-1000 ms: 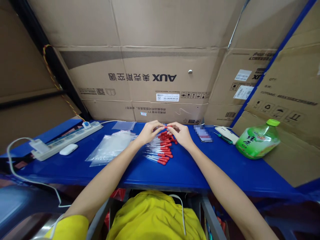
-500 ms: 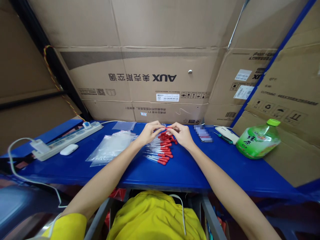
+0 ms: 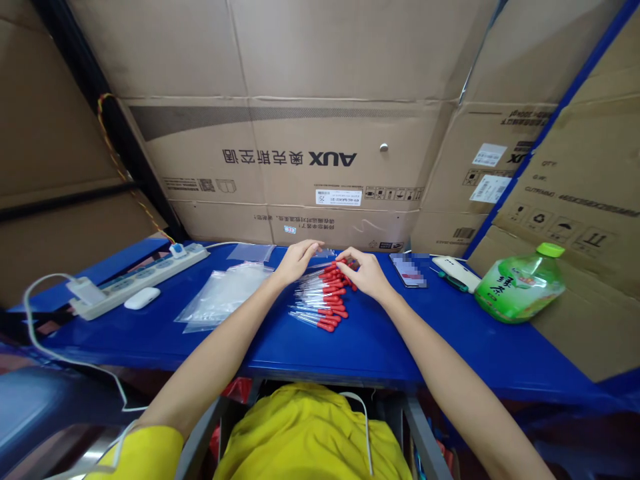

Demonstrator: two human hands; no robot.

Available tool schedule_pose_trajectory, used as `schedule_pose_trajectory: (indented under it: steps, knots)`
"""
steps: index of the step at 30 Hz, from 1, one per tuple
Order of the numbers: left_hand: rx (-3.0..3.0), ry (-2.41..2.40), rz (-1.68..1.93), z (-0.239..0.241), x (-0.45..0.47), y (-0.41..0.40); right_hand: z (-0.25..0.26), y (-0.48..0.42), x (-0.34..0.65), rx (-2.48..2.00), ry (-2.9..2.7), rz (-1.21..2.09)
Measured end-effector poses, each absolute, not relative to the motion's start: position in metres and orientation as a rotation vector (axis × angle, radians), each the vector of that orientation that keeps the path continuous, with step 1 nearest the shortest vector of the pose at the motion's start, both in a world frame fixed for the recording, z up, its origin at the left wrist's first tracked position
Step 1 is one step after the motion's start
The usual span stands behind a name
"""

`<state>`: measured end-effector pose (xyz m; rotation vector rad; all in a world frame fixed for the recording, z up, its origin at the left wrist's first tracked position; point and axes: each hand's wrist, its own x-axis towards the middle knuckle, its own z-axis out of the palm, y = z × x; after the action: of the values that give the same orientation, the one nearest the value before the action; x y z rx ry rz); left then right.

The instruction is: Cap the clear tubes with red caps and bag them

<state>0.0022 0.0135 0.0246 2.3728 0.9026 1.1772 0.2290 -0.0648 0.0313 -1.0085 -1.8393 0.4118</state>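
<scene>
Several droppers (image 3: 320,300), clear thin tubes with red rubber bulbs, lie side by side in a row on the blue table (image 3: 380,347). At the far end of that row, the thumb and forefinger of my right hand (image 3: 366,272) pinch the red bulb of a dropper (image 3: 340,261); its tube points left. My left hand (image 3: 298,260) is just left of a few loose clear tubes (image 3: 326,253) at the back, its fingers stretched towards them and nothing visible in them.
Clear plastic bags (image 3: 227,293) lie stacked left of the droppers. A power strip (image 3: 145,280) and white case (image 3: 142,298) are farther left. To the right are a phone (image 3: 407,270), a white-and-green tool (image 3: 456,275) and a green bottle (image 3: 520,287). Cardboard (image 3: 300,67) walls the back.
My hands, which met at a red bulb, have come apart. My left hand has let go and its fingers have straightened; the dropper is now at the row's far end under my right hand.
</scene>
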Motion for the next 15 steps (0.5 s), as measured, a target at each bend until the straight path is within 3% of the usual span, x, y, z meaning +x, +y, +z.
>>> schedule_pose_trajectory:
  steps: [8, 15]
  knots:
    - [2.651, 1.229, 0.788, -0.018, -0.004, 0.053, 0.022, -0.063, 0.228, -0.977, -2.196, 0.243]
    - [2.688, 1.432, 0.731, -0.021, 0.004, 0.051, 0.024, -0.061, 0.232, -1.014, -2.172, 0.335]
